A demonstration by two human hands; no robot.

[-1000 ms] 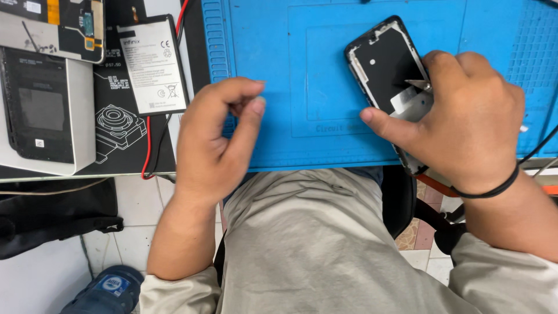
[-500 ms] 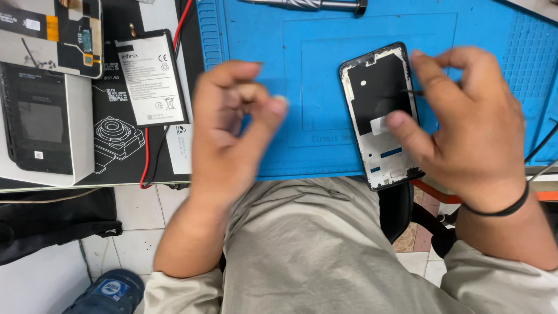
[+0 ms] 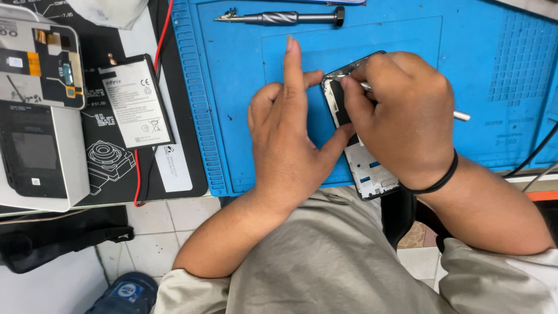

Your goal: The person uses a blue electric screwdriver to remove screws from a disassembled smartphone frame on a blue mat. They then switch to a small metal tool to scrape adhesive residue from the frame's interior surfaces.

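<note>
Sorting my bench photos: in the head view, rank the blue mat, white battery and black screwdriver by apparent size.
1. Blue mat, by far the largest.
2. White battery.
3. Black screwdriver: about as long as the battery, but far thinner.

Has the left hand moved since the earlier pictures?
Yes. The left hand was at the blue mat's left edge, apart from the phone frame. Now it lies further right on the mat, its thumb touching the frame beside the right hand.

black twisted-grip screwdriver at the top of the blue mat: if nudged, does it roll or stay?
The black twisted-grip screwdriver is round-bodied and lies flat on the blue silicone mat, so it probably rolls sideways. The mat's raised rim may stop it. It looks stiff and likely weighty for its slim size.
</note>
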